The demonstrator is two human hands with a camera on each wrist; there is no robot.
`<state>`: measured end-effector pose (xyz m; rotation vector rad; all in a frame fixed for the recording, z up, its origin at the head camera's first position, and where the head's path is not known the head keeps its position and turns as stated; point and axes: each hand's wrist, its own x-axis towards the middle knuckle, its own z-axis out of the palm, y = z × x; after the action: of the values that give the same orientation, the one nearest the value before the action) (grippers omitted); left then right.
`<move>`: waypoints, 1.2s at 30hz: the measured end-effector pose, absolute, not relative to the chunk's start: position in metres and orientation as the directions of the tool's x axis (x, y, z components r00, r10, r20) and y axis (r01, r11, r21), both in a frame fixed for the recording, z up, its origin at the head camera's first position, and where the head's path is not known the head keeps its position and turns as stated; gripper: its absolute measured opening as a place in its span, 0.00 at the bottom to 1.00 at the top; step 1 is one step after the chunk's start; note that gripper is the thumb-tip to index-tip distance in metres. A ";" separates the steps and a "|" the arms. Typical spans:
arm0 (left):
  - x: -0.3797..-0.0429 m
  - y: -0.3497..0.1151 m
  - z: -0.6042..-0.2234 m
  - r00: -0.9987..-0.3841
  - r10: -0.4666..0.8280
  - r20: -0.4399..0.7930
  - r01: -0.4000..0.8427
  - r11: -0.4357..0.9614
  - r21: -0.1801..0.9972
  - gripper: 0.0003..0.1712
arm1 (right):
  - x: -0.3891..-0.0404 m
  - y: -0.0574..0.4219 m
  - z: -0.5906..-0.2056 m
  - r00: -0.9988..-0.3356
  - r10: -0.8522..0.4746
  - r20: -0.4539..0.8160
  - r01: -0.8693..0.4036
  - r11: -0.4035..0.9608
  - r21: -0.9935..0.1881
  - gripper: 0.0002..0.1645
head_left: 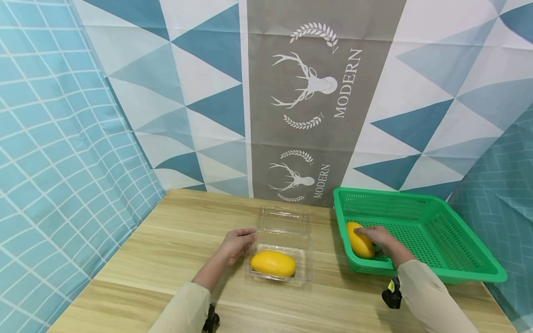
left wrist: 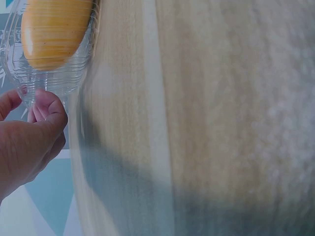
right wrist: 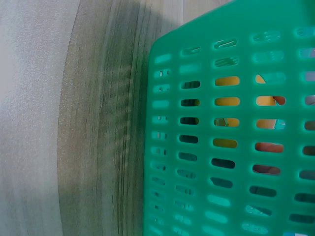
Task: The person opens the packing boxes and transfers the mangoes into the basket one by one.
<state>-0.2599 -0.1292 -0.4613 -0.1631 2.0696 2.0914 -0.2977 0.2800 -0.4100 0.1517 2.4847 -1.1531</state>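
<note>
A yellow mango (head_left: 272, 263) lies in a clear plastic clamshell box (head_left: 306, 273), its lid folded back toward the wall. My left hand (head_left: 238, 244) pinches the box's left edge between thumb and fingers; the left wrist view shows this hand (left wrist: 37, 130) just below the mango's end (left wrist: 54, 37). Inside the green basket (head_left: 479, 259), at its left end, my right hand (head_left: 379, 237) grips a second mango (head_left: 360, 243). From the right wrist, the basket's slotted wall (right wrist: 197, 157) hides most of that hand, and bits of yellow mango (right wrist: 226, 102) show through the slots.
The basket stands at the right of the wooden table (head_left: 166, 249), near its back edge. Behind the table hangs a patterned cloth (head_left: 291, 138) with deer prints. Blue tiled-print cloth (head_left: 62, 138) borders the left side. A dark wrist camera (head_left: 392, 295) sits beside the basket's front.
</note>
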 end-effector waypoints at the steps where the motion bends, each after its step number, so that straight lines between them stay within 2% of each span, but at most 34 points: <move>1: -0.259 -0.129 -0.461 -0.975 0.061 -0.212 -0.212 -0.003 0.977 0.22 | -0.298 0.280 -0.410 -0.915 -0.065 -0.397 0.262 0.653 -0.711 0.44; 20: -0.259 -0.130 -0.461 -0.975 0.088 -0.205 -0.206 -0.001 0.979 0.24 | -0.298 0.284 -0.410 -0.933 0.012 -0.360 0.262 0.709 -0.655 0.51; 27: -0.255 -0.132 -0.460 -0.981 0.129 -0.146 -0.148 -0.008 0.989 0.25 | -0.297 0.284 -0.408 -0.930 0.036 -0.367 0.288 0.691 -0.663 0.50; 36: -0.260 -0.129 -0.462 -0.974 0.067 -0.216 -0.217 -0.008 0.976 0.22 | -0.296 0.286 -0.407 -0.933 0.045 -0.356 0.295 0.661 -0.690 0.49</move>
<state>-0.2598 -0.1288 -0.4623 -0.1597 2.0606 2.0921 -0.2955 0.2857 -0.4069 0.2715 2.5710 -1.1467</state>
